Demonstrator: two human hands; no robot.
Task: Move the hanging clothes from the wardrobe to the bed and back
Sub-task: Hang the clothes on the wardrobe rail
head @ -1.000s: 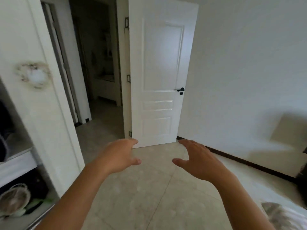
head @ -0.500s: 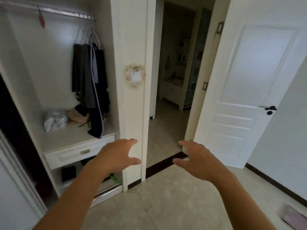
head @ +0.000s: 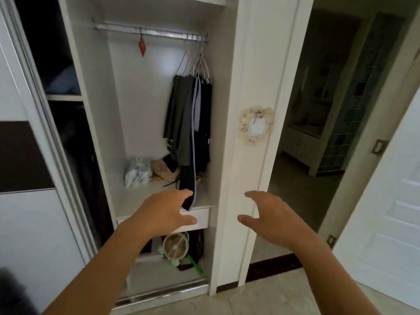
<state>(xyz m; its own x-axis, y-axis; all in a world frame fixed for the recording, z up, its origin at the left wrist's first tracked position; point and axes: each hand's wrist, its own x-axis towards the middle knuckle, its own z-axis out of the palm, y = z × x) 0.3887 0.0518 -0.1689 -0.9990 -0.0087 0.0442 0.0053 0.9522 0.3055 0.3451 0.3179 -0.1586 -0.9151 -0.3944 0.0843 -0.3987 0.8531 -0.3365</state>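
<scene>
Counts at your wardrobe

You have two hands, left and right, one rail, one small fan, one drawer.

Open wardrobe — dark hanging clothes, both hands empty

This is a bedroom in a home. A built-in white wardrobe stands open, its sliding door pushed to the left edge, with dark clothes on hangers at the right end of a metal rail. A small fan lies on the bottom shelf. A flower-framed light switch sits beside a doorway to what may be a bathroom, too dim to tell.
</scene>
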